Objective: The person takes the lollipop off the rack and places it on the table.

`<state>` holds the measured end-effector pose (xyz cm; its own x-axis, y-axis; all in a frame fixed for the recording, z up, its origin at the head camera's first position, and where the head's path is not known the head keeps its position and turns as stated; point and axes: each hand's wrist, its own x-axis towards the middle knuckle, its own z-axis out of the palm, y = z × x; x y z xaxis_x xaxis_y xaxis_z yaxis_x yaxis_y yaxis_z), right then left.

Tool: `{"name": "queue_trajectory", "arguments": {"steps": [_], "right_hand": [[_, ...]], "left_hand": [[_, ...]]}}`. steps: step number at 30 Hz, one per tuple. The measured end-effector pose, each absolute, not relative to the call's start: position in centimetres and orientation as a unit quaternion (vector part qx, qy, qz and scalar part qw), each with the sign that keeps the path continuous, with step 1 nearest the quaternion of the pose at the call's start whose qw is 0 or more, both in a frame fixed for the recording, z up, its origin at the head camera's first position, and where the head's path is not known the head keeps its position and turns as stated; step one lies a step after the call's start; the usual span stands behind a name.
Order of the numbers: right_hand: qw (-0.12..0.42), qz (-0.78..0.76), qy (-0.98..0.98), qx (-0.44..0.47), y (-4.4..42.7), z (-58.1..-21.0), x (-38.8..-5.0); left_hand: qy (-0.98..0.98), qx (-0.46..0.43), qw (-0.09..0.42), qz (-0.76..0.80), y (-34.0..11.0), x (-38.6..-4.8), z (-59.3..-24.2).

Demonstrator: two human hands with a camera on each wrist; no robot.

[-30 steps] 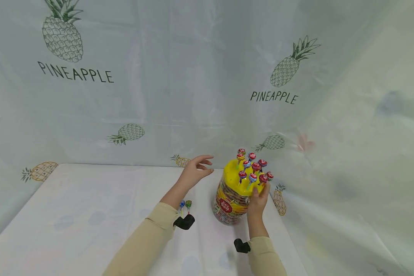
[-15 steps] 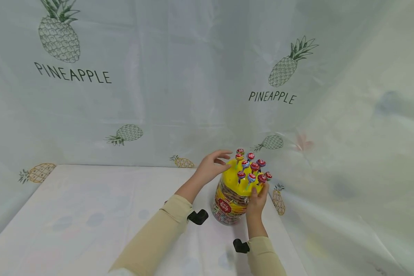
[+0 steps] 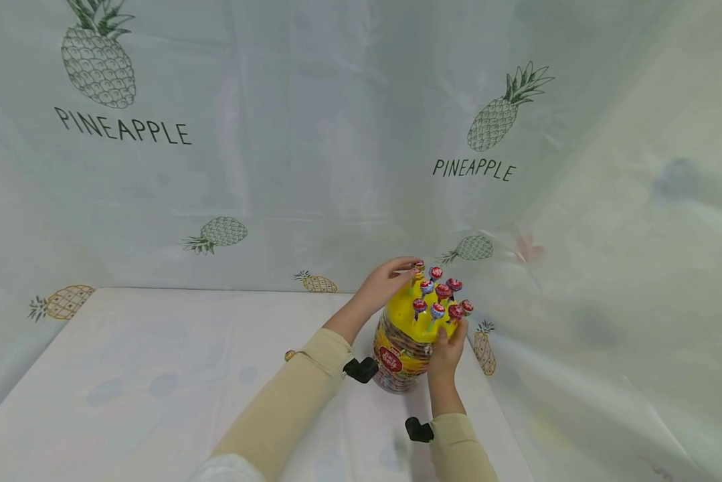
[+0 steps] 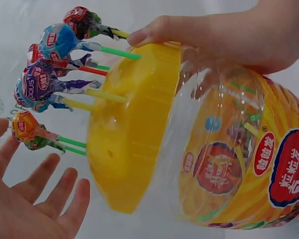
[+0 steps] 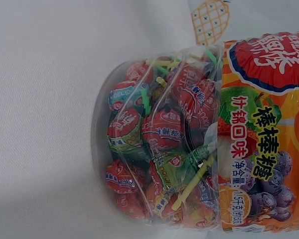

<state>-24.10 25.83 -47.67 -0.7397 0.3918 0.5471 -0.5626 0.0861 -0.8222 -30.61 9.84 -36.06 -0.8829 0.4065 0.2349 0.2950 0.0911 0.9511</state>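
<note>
A clear lollipop jar (image 3: 397, 361) with a yellow lid (image 4: 134, 119) stands on the table, several wrapped lollipops (image 3: 443, 292) stuck upright in the lid. My right hand (image 3: 447, 353) holds the jar at the lid's near right side. Its thumb lies on the lid in the left wrist view, and its other fingers are partly hidden behind the jar. At the lid's far left, my left hand (image 3: 386, 284) reaches to an orange-wrapped lollipop (image 4: 25, 127). Its fingers are spread around and close to the candy; a firm pinch is not visible.
A small wrapped candy (image 3: 290, 355) shows on the white-covered table (image 3: 156, 375) beside the left sleeve, which hides the area behind it. A pineapple-print curtain (image 3: 318, 167) hangs behind the table and along the right.
My left hand has moved right, from beside the jar to the lollipops at the lid's left edge. Its forearm now covers two lollipops seen earlier on the table. My right hand stays on the jar.
</note>
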Motion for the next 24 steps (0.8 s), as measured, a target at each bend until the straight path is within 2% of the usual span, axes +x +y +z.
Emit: {"name": "queue_trajectory", "arguments": {"steps": [9, 24], "right_hand": [[0.356, 0.674, -0.643, 0.072, 25.75, -47.7, -24.04], [0.354, 0.677, -0.64, 0.077, 25.96, -47.86, -24.24]], "left_hand": [[0.722, 0.255, 0.06, 0.641, 10.32, -30.98, -35.77], [0.714, 0.242, 0.045, 0.655, 10.66, -30.83, -35.62]]}}
